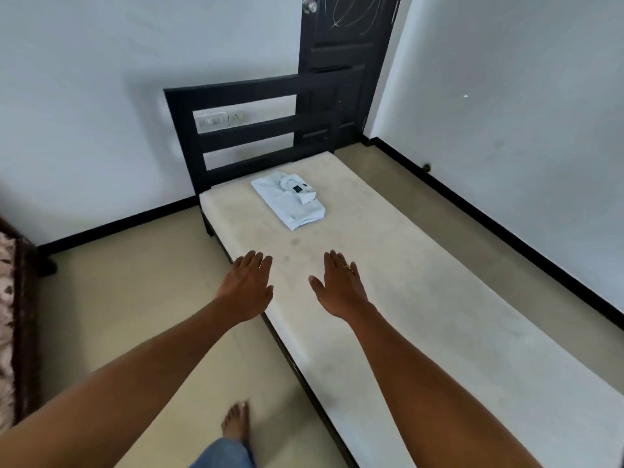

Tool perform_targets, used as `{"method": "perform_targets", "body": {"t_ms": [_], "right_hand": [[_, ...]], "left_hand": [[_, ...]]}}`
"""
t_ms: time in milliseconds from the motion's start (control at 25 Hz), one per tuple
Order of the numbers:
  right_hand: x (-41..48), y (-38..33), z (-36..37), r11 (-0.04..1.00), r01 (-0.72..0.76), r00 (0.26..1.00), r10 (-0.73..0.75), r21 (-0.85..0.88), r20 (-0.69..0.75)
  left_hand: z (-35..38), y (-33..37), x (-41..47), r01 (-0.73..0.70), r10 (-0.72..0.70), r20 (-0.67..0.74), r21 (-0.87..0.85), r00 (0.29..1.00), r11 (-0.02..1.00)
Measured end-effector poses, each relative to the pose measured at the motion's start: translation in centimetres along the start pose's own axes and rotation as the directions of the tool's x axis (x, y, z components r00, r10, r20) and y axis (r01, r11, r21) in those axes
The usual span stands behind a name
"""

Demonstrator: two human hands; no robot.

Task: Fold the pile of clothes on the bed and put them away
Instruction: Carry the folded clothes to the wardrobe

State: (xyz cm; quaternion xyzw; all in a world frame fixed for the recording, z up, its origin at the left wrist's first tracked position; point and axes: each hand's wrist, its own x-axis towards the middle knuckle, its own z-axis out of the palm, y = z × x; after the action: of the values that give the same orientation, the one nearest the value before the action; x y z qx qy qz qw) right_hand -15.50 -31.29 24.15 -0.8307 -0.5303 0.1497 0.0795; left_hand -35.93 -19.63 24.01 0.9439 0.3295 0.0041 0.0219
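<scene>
Arms: two, bare, nearest the camera; the left arm and the right arm both stretch forward from the bottom of the view toward the bed.
Floor: one, pale tile, with a black skirting along the walls.
Mattress: one, cream, bare, running from the lower right up to the headboard.
Door: one, dark, closed, behind the head of the bed.
Headboard: one, black, with three horizontal slats.
Other furniture: one piece at the left edge, with a patterned cover; what it is cannot be told.
Shirt: one, pale blue, folded into a neat rectangle with the collar up, lying on the mattress near the headboard, well apart from both hands.
Left hand: one, palm down, fingers straight and close together, holding nothing, over the near edge of the mattress.
Right hand: one, palm down, fingers straight, thumb spread, holding nothing, over the mattress just beside the left hand. Whether either hand touches the mattress cannot be told.
Trouser leg: one, blue denim, at the bottom edge.
Foot: one, bare, on the floor beside the bed.
Switch plate: one, on the wall, seen between the slats.
Door knob: one, metal, at the top edge.
Ring: one, gold, on a finger of the right hand.
</scene>
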Motion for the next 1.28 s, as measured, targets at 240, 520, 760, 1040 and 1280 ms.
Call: {"method": "perform_targets", "body": {"t_ms": [240,520,760,1040,1280], "right_hand": [[15.2,-3.5,0.5,0.986,-0.156,0.983,0.15,0.055,0.103],[33.1,-0.6,1.5,0.955,-0.282,0.939,0.255,0.092,0.229],[45.2,-0.5,3.6,0.899,-0.38,0.911,0.324,0.216,0.255],[60.7,3.6,13.6,0.464,-0.76,0.641,0.652,0.455,0.405],[71.5,7.9,21.8,0.008,-0.835,0.324,0.815,0.55,0.48]], "left_hand": [[0.4,-12.6,15.6,-0.115,0.112,0.101,0.025,0.989,0.993],[3.7,-18.7,34.1,-0.114,0.124,0.213,-0.06,0.969,0.992],[7.8,-25.0,47.0,-0.121,0.134,0.416,-0.057,0.899,0.991],[21.3,-33.1,68.2,-0.158,0.186,0.608,-0.1,0.772,0.982],[30.8,-37.4,84.5,0.08,0.009,0.622,-0.116,0.783,0.99]]}}
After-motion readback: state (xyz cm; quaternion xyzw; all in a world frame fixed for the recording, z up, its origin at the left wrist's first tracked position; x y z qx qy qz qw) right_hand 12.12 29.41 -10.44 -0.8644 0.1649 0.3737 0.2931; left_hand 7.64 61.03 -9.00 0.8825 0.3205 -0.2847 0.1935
